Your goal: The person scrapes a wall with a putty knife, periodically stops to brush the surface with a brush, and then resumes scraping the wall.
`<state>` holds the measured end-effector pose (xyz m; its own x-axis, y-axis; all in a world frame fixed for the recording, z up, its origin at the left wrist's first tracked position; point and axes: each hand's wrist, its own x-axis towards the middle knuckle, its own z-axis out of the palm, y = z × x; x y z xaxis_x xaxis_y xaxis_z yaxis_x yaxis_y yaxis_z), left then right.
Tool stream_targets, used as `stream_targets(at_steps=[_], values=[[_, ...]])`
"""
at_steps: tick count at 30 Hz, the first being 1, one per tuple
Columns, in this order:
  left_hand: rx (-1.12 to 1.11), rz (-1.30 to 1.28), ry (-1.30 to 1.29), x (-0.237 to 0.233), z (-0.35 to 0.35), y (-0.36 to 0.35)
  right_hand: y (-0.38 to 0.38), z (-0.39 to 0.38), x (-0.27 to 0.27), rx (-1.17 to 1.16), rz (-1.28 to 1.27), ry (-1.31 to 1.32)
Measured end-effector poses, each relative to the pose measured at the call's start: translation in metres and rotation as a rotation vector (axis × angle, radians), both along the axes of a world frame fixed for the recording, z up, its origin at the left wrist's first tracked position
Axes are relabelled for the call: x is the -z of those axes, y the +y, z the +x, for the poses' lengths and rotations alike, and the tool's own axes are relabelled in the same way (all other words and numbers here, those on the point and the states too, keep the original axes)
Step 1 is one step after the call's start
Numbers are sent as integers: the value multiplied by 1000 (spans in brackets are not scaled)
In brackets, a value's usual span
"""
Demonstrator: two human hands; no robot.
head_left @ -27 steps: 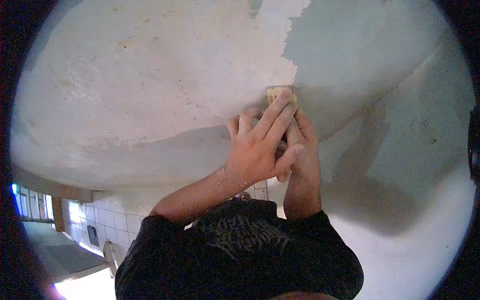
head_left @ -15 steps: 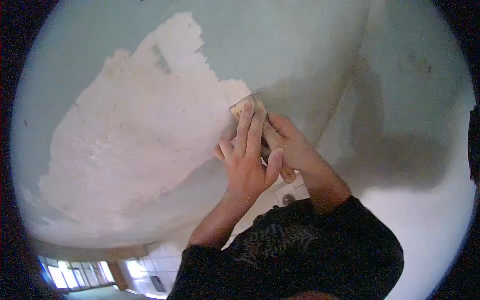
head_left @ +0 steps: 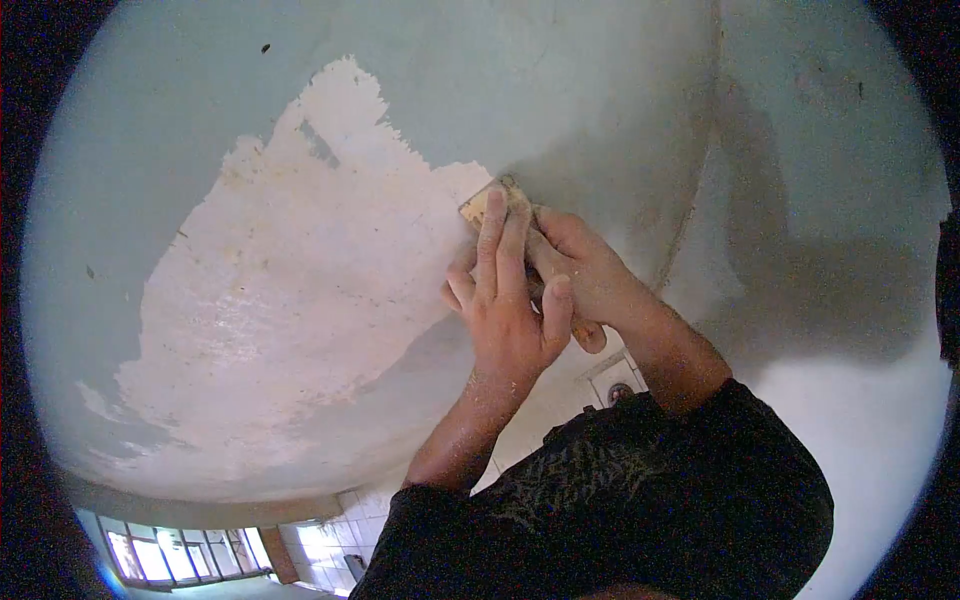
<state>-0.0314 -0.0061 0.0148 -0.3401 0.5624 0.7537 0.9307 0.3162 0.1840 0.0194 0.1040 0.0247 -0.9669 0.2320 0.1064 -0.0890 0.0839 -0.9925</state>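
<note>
**Item: scraper (head_left: 481,206), in use on painted surface overhead**

- Location: the blade lies flat against the surface at the upper right edge of the bare patch (head_left: 300,300), right where the whitish plaster meets the green paint (head_left: 580,90). Only the pale blade corner shows; the rest is under the hands.
- Left hand (head_left: 505,320): fingers (head_left: 497,240) are stretched out straight, not curled. Index and middle press down on the back of the blade, and the thumb is tucked against the other hand. It grips nothing.
- Right hand (head_left: 588,270): fingers are wrapped shut around the handle, whose butt end seems to poke out below the palm.
- Surroundings: black shirt (head_left: 650,500) below; tiled wall (head_left: 335,520) and window (head_left: 170,555) at the lower left; a wall socket (head_left: 615,385) between the forearms.

**Risks, as judged:**

1. Blade slip. The left fingertips sit close to the leading edge. If the paint gives way suddenly under a hard push, they could run forward onto the edge or scrape along the rough plaster.
2. Gouging. Too steep a blade angle, with both hands bearing down, could dig into the soft plaster instead of lifting paint.
3. Falling debris. The work is above the face, so flakes and dust could drop into the eyes or mouth. Dust already speckles the left forearm.
4. Loss of balance. Both arms are raised and committed to one tool, so neither hand is free to catch a stumble.
5. Skating. A shallow blade may ride over well-bonded green paint, and the push is wasted.
</note>
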Motion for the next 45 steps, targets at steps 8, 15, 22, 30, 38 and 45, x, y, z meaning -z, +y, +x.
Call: stream_targets(at_steps=[8,15,22,30,38,45], values=[[25,34,22,9,7,1,-3,12,6,23,-73,132],[40,20,-7,6,7,1,3,13,-6,-20,3,29],[34,32,44,-7,3,-3,-5,3,0,88,88,283],[19,25,41,-12,4,-5,-9,6,-9,98,70,317],[59,108,46,-16,6,-5,-11,3,-7,152,83,282],[57,125,17,-17,-3,-16,-21,-14,-6,210,185,497]])
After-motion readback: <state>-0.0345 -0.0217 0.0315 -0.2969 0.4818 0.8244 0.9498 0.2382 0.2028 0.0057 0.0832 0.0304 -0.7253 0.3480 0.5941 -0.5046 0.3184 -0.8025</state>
